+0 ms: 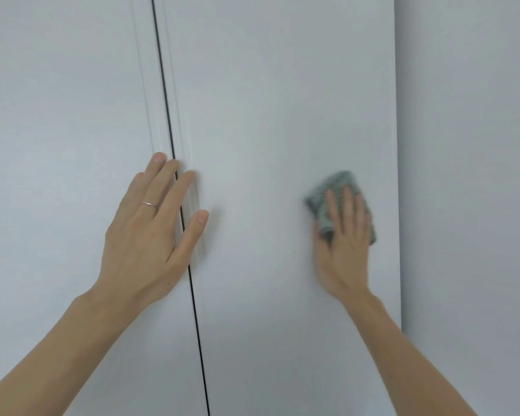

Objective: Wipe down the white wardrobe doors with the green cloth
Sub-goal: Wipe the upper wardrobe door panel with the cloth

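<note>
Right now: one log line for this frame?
left hand flat across door gap | right hand pressing green cloth on right door

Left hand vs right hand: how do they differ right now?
The left hand lies bare across the dark gap between the doors; the right hand presses the green cloth on the right door. The left hand wears a ring; none shows on the right hand. The left hand looks sharp; the right hand is blurred. Both have straight fingers, flat against the wardrobe.
</note>
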The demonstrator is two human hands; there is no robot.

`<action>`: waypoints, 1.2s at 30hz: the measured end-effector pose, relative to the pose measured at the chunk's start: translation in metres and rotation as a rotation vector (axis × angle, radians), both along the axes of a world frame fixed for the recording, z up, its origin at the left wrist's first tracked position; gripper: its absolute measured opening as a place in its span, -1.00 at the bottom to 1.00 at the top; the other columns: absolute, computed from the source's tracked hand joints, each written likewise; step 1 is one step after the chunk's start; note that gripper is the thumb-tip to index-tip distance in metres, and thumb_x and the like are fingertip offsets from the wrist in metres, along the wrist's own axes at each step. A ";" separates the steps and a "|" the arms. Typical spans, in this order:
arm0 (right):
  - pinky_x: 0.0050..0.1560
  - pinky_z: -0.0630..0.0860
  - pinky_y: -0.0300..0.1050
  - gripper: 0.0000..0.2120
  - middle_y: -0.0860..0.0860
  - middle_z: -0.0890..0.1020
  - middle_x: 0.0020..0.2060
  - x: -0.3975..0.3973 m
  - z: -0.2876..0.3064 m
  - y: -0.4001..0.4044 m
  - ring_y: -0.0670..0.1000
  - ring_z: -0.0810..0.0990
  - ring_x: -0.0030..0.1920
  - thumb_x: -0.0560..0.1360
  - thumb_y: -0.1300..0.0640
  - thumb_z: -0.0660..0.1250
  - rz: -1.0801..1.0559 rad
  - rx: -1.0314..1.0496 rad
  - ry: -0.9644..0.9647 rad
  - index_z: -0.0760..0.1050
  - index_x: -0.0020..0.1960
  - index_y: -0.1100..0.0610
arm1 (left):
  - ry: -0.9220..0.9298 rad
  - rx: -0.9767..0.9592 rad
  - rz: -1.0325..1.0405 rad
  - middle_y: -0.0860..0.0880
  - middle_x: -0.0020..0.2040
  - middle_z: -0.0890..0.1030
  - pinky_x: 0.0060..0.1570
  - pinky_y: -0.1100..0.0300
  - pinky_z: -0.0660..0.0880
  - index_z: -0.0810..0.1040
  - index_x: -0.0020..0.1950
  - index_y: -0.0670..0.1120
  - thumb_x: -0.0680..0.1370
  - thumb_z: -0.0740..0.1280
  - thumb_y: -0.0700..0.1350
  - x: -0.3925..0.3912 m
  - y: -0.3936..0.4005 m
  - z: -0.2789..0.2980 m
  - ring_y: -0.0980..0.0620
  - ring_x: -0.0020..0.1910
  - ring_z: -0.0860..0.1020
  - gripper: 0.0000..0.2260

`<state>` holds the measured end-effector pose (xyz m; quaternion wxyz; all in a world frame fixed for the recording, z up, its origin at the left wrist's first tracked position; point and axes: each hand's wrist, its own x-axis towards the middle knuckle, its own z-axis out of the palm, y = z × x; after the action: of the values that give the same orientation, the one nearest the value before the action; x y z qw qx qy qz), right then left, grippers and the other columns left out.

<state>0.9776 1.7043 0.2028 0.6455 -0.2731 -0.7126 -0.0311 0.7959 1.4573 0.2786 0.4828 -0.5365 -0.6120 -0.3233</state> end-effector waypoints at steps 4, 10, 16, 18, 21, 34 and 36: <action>0.63 -0.15 0.10 -0.43 -0.03 0.01 0.66 0.021 0.018 0.016 0.02 -0.07 0.65 0.73 0.00 0.10 0.096 -0.430 0.428 -0.11 0.63 -0.11 | -0.009 -0.006 0.009 -0.07 0.64 0.30 0.64 0.10 0.02 0.37 0.61 -0.13 0.71 0.06 0.19 0.001 -0.003 -0.002 0.06 0.69 0.04 -0.43; 0.61 -0.29 0.05 -0.39 -0.04 -0.11 0.66 -0.016 0.036 -0.022 0.02 -0.19 0.65 0.70 -0.10 -0.04 0.063 -0.510 0.456 -0.28 0.62 -0.07 | -0.008 -0.043 0.036 -0.07 0.65 0.28 0.63 0.17 0.00 0.36 0.62 -0.12 0.72 0.06 0.19 0.000 -0.012 -0.014 0.07 0.69 0.04 -0.43; 0.61 -0.15 0.20 -0.34 0.07 -0.02 0.67 -0.083 -0.001 -0.113 0.18 -0.09 0.66 0.63 -0.06 0.08 0.039 0.066 -0.130 -0.06 0.67 -0.04 | -0.004 -0.048 0.041 -0.03 0.66 0.26 0.63 0.24 -0.07 0.36 0.62 -0.11 0.72 0.06 0.19 -0.002 -0.016 -0.026 0.14 0.69 0.02 -0.43; 0.62 -0.17 0.19 -0.31 0.01 -0.05 0.67 -0.086 -0.021 -0.127 0.15 -0.12 0.66 0.62 -0.08 0.11 0.080 0.195 -0.306 -0.06 0.68 -0.06 | -0.004 -0.034 0.041 -0.03 0.65 0.27 0.63 0.24 -0.06 0.39 0.60 -0.13 0.72 0.06 0.18 -0.001 -0.014 -0.026 0.12 0.69 0.04 -0.44; 0.62 -0.12 0.16 -0.36 -0.07 -0.05 0.67 -0.071 -0.042 -0.118 0.09 -0.10 0.66 0.65 -0.09 0.10 0.086 0.337 -0.476 -0.04 0.67 -0.10 | -0.003 -0.009 0.040 -0.07 0.64 0.30 0.64 0.15 0.01 0.44 0.55 -0.17 0.71 0.09 0.16 0.000 -0.010 -0.028 0.05 0.69 0.09 -0.45; 0.62 -0.27 0.06 -0.43 -0.35 -0.23 0.59 0.027 -0.057 0.012 -0.23 -0.31 0.59 0.66 -0.06 0.00 0.137 -0.344 0.116 -0.15 0.58 -0.33 | 0.044 0.040 0.020 -0.13 0.60 0.38 0.65 0.04 0.05 0.52 0.46 -0.20 0.68 0.17 0.10 0.001 0.005 -0.036 -0.05 0.68 0.14 -0.51; 0.62 -0.27 0.05 -0.47 -0.31 -0.20 0.58 0.021 -0.047 0.002 -0.23 -0.29 0.59 0.63 -0.12 -0.05 0.121 -0.445 0.236 -0.20 0.52 -0.36 | 0.046 0.035 0.019 -0.12 0.60 0.37 0.65 0.07 0.03 0.51 0.48 -0.19 0.68 0.17 0.10 -0.001 0.002 -0.036 -0.04 0.68 0.13 -0.51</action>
<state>0.9988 1.7065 0.1556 0.6487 -0.3669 -0.6368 0.1975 0.7948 1.4589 0.2428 0.5092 -0.5294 -0.6002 -0.3166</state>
